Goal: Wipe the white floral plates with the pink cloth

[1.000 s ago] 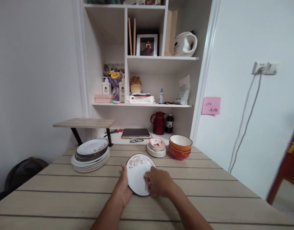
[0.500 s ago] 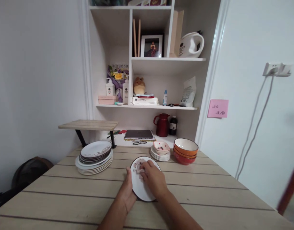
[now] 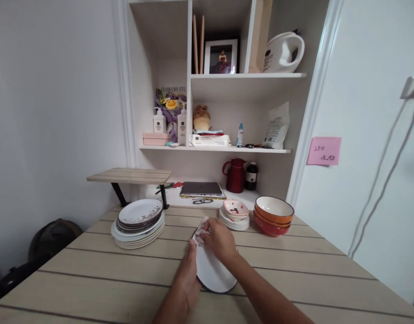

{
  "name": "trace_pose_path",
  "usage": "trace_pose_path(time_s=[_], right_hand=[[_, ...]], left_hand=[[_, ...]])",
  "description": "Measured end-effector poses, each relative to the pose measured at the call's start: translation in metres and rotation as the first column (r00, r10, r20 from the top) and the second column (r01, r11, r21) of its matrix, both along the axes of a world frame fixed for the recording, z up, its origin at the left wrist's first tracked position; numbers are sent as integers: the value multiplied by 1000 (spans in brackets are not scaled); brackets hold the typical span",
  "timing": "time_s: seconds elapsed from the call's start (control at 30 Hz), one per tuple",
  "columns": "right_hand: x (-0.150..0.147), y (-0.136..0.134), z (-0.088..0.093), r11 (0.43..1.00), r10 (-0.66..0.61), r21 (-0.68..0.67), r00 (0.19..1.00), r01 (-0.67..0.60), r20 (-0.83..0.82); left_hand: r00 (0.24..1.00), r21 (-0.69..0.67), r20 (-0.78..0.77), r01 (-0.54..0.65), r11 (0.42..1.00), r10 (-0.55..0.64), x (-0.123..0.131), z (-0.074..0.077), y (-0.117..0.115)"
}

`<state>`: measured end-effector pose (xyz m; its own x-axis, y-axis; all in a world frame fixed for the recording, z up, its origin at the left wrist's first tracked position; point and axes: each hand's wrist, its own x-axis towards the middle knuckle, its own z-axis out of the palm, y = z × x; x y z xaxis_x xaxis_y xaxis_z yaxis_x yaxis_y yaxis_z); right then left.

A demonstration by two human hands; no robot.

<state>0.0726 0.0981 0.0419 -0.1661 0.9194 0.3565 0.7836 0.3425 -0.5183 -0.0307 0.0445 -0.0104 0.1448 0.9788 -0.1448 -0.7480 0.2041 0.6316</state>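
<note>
A white plate (image 3: 215,274) with a dark rim is tilted up in front of me, above the table. My left hand (image 3: 189,279) grips its left edge, thumb on the rim and the other fingers hidden underneath. My right hand (image 3: 222,240) pinches a crumpled whitish tissue or cloth (image 3: 202,227) and presses it on the plate's upper left rim. That hand covers part of the plate's printed pattern.
Stacked plates (image 3: 139,222) stand on the left of the wooden table (image 3: 125,274), near a small raised shelf (image 3: 129,175). Small dishes (image 3: 234,220) and orange and red bowls (image 3: 272,216) stand back right. Behind are a laptop (image 3: 202,188), glasses (image 3: 202,201) and a red jug (image 3: 235,175).
My right hand has moved the tissue or cloth up to the plate's top left rim. The plate is tilted more steeply. The whole view has shifted slightly.
</note>
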Motion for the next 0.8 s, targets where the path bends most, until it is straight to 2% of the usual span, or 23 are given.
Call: trace_pose_path(time_s=[0.1, 0.2, 0.3, 0.43, 0.5, 0.57, 0.7, 0.8], right_hand=[[-2, -7, -4, 979, 204, -10, 975, -206, -85], [2, -21, -17, 917, 393, -1, 905, -399, -159], [10, -34, -26, 885, 448, -61, 881, -461, -149], [28, -42, -17, 838, 510, -241, 860, -490, 27], [41, -42, -9, 828, 524, -316, 841, -464, 139], [54, -39, -3, 853, 483, -345, 843, -391, 238], [70, -30, -4, 946, 284, -251, 893, -203, 350], [68, -22, -11, 986, 126, -152, 923, -75, 364]], left_hand=[[1000, -27, 26, 6, 1000, -5, 1, 1, -2], [998, -38, 47, 44, 998, -42, -1, 1, -5], [997, -69, 19, 78, 995, -77, -5, 1, -7], [994, -117, 2, 105, 988, -105, -10, -6, 0], [997, -84, 5, 75, 994, -75, -12, -13, 6], [996, -81, 5, 92, 992, -92, -13, -20, 10], [996, -110, -1, 86, 990, -87, -14, -27, 14], [995, -88, -21, 97, 991, -99, -16, -27, 17]])
